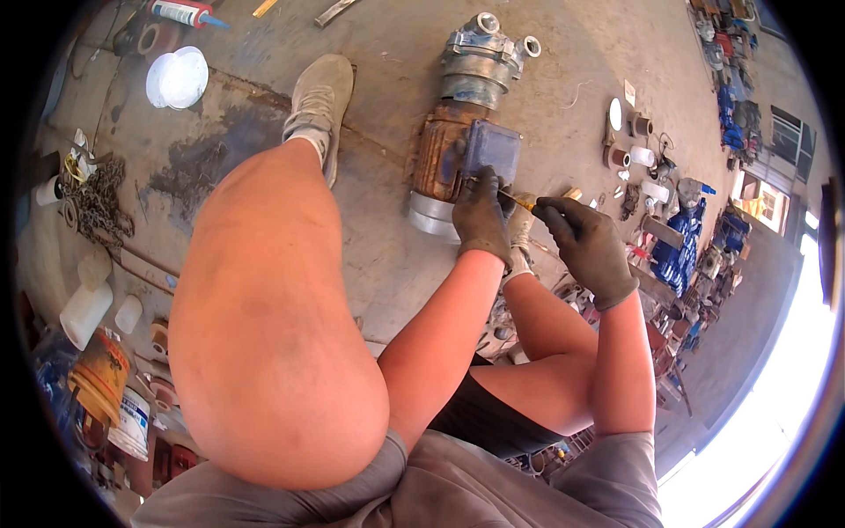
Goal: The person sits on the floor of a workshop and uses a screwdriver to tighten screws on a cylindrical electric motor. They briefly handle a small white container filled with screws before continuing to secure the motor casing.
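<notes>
Resting on stained floor (378,220) amid clutter (101,207), the motor (436,158) meets left fingers (484,182), grip unclear; right fingers (554,218) clamp a screwdriver (524,203).

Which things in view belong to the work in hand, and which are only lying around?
Work, apparently: rusty motor, at left grip; yellow-handled tool, in right grip.

Lying around: white discs; chain heap; blue-nozzled tube; orange bucket.
</notes>
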Tool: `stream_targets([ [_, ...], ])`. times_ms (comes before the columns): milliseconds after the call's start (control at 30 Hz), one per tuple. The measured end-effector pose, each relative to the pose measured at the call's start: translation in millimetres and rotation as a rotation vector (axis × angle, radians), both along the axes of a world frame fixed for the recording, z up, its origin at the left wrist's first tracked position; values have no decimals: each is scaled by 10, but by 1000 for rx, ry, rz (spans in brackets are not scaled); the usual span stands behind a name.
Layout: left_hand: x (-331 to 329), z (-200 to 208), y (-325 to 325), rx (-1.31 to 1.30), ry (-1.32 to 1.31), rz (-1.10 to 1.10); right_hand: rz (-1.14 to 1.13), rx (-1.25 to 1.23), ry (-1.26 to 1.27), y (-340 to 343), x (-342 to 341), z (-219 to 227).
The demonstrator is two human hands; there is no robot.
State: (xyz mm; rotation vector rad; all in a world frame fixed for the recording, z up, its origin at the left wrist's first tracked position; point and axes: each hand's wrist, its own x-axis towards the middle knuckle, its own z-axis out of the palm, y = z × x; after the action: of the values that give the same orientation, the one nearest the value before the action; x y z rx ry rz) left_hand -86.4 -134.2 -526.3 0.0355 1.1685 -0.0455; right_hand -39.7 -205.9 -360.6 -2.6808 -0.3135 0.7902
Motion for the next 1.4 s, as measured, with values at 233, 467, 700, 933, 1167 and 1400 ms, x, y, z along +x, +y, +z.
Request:
stream_targets([
  [233,23,21,76,41,16,-60,61,-141,-54,199,-39,-42],
  [467,7,-11,102,-4,13,-115,196,-177,-178,351,-68,-12],
  [700,-181,-132,-8,-379,-371,113,185,-88,-190,551,-39,45],
  [933,-333,-137,27,-655,-676,289,230,-102,-203,581,-4,-68],
  [1167,-243,-91,70,-614,-503,316,143,-61,-122,753,-14,40],
  [1400,-269,-97,1,-727,-532,372,432,-204,-140,590,121,148],
])
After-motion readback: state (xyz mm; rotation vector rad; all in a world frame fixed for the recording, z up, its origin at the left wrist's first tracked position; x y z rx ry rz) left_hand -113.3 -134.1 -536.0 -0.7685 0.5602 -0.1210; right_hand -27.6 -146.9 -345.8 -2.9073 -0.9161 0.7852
